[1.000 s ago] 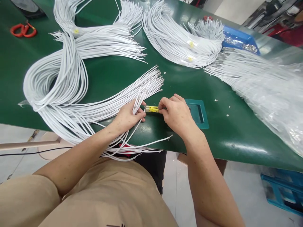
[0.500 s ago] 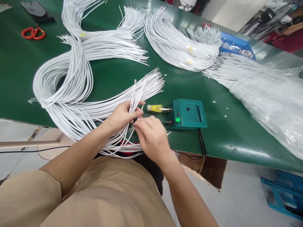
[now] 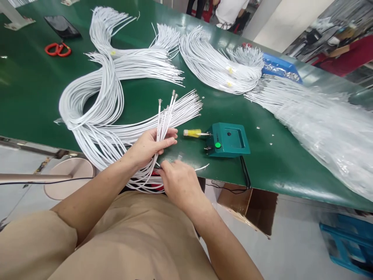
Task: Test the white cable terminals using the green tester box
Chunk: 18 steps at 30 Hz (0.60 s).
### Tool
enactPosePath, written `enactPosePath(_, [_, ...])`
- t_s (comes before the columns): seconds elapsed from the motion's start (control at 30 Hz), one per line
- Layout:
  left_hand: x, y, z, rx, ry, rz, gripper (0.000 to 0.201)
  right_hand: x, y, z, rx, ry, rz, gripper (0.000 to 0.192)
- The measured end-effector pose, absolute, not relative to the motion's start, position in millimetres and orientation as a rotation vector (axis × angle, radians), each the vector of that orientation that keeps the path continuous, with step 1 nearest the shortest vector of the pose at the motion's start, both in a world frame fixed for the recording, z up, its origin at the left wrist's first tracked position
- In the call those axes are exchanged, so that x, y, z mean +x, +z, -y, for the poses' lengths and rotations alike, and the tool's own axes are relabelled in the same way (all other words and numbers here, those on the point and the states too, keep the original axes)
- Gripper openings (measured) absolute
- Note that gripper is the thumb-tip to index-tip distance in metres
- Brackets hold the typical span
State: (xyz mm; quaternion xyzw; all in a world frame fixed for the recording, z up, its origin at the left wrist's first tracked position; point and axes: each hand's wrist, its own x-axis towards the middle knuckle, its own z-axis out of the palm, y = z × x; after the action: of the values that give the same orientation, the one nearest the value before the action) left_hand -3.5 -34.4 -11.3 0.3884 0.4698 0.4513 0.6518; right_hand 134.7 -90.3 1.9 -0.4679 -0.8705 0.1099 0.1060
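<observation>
White insulated wires (image 3: pixel 163 120) stand fanned between the thumb and curled fingers of the left hand (image 3: pixel 147 147), which pinches them together near the table's front edge; their metal-tipped ends point up and away toward the middle of the green table (image 3: pixel 29 89). Half a second ago the same bunch leaned lower and the hand sat slightly further back. The right hand (image 3: pixel 177 182) now lies at the very front edge, fingers drawn together on the strands that trail down from the left hand's grip; whether it pinches a single wire I cannot tell. A second ago that hand was up at the yellow-handled tool (image 3: pixel 194 133), and it has since pulled back toward the body.

The tool lies just right of the left hand, its metal tip touching the left side of the small teal box (image 3: pixel 230 140), which carries a green button and a black cable running off the front edge. Behind the left hand, the big looped bundle (image 3: pixel 93 105) spreads toward the left edge, and further bundles (image 3: pixel 215 66) lie toward the far edge. Red scissors (image 3: pixel 57 49) and a dark phone (image 3: pixel 62 26) rest near the far left corner. A clear plastic bag of wires (image 3: pixel 320 128) covers the right side, and a blue tray (image 3: pixel 279 67) sits beyond it.
</observation>
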Motion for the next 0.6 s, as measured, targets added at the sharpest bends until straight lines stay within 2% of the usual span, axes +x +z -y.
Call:
enactPosePath(0.1, [-7.0, -11.5, 39.1, 0.908, 1.022, -1.072, 0.034, 138.3, 16.1, 85.2, -1.6, 0.661, 2.21, 0.025])
enactPosePath(0.27, [-11.1, -10.6, 48.3, 0.964, 0.978, -1.063, 0.033, 136.9, 20.2, 59.3, -1.446, 0.91, 1.562, 0.022])
enactPosePath(0.43, [-13.0, -9.6, 55.4, 0.989, 0.888, -1.002, 0.035, 133.3, 6.6, 44.2, -1.387, 1.026, 1.416, 0.02])
enactPosePath(0.6, [-14.6, -9.6, 54.7, 0.953, 1.027, -1.092, 0.036, 134.2, 4.2, 45.0, -1.375, 1.136, 1.29, 0.019])
